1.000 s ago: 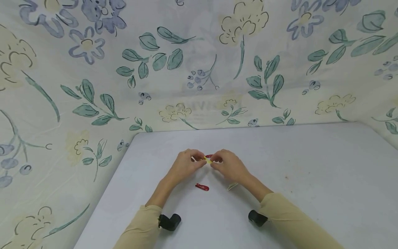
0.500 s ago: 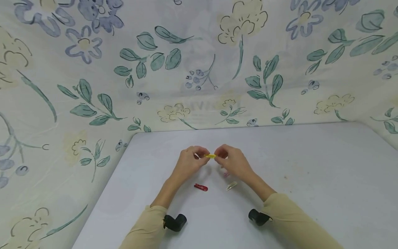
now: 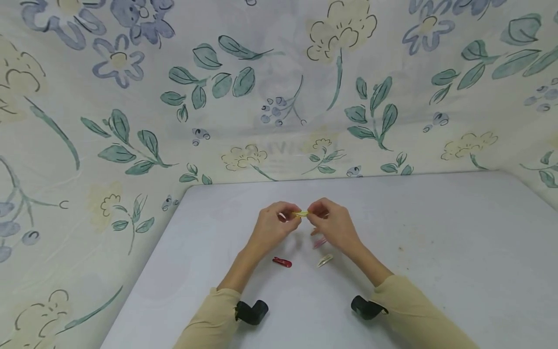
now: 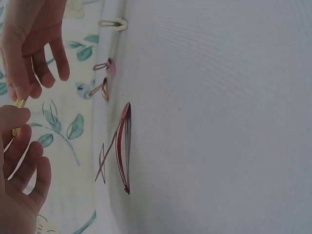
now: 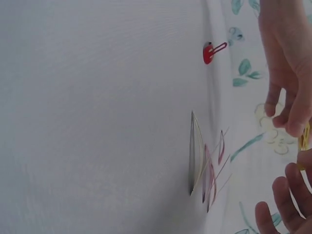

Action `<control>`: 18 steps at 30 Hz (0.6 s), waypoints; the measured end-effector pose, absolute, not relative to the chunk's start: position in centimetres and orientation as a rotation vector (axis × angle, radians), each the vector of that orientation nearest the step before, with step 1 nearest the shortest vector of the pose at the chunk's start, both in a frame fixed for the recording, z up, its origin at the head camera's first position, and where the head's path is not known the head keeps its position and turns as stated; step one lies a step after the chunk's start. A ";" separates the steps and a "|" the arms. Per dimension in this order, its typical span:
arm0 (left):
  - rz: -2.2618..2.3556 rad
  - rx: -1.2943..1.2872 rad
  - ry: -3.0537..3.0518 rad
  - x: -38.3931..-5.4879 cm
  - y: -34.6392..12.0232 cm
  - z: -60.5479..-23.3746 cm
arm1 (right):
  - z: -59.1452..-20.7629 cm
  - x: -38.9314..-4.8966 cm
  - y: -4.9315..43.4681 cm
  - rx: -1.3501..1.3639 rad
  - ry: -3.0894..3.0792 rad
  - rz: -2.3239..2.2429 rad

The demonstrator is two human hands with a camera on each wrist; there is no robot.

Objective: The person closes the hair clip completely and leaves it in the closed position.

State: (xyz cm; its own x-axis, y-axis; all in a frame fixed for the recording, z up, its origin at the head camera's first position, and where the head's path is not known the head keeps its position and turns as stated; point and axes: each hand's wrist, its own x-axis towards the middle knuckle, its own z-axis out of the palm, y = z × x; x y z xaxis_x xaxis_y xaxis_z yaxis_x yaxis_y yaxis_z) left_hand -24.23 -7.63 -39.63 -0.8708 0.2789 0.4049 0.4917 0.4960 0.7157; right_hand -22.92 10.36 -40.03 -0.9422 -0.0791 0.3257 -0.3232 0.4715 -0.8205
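A yellow snap hair clip (image 3: 302, 214) is pinched between both hands above the table. My left hand (image 3: 272, 225) holds its left end between thumb and fingers. At the other end, my right hand (image 3: 335, 225) pinches it, its lower fingers apart from the clip. In the left wrist view, the yellow clip (image 4: 20, 103) is largely covered by fingertips. Below the hands lie a red hair clip (image 3: 282, 262), a cream hair clip (image 3: 325, 261) and a pink hair clip (image 3: 320, 242), partly behind the right hand. The near red clip (image 4: 122, 151) has its prong lifted.
Another reddish clip (image 4: 101, 90) and a thin dark-red clip (image 4: 102, 163) appear farther back on the white table (image 3: 457, 252). A floral cloth (image 3: 279, 87) rises behind the table's far edge. Black wrist cameras sit on both sleeves.
Both hands have risen and shifted slightly right and away with the yellow clip. The pink clip has come into sight below the right hand; the far red clip is now hidden in the head view.
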 end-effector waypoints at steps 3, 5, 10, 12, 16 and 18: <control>-1.319 -0.680 -2.484 -24.1 -7.4 -39.6 | -40.0 -22.8 10.6 0.345 -2.446 1.459; -1.324 -0.689 -2.465 -24.1 -7.2 -39.7 | -40.1 -22.7 10.7 0.342 -2.430 1.458; -1.342 -0.692 -2.398 -24.1 -6.8 -40.1 | -40.4 -22.6 10.8 0.333 -2.401 1.452; -1.356 -0.687 -2.367 -24.1 -6.5 -40.3 | -40.5 -22.6 10.8 0.323 -2.384 1.451; -1.399 -0.670 -2.306 -24.1 -5.9 -40.6 | -40.6 -22.4 11.0 0.303 -2.346 1.443; -1.426 -0.656 -2.274 -24.0 -5.6 -40.8 | -40.7 -22.4 11.1 0.294 -2.323 1.446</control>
State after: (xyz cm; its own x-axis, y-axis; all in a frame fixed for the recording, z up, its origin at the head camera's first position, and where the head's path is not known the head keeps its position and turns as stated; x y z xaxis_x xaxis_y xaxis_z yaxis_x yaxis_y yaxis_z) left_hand -23.99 -5.55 -40.75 -0.8204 0.1865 0.5405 0.5677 0.3776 0.7315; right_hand -22.36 11.05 -40.68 -0.9031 0.0256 0.4287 -0.3733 0.4465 -0.8132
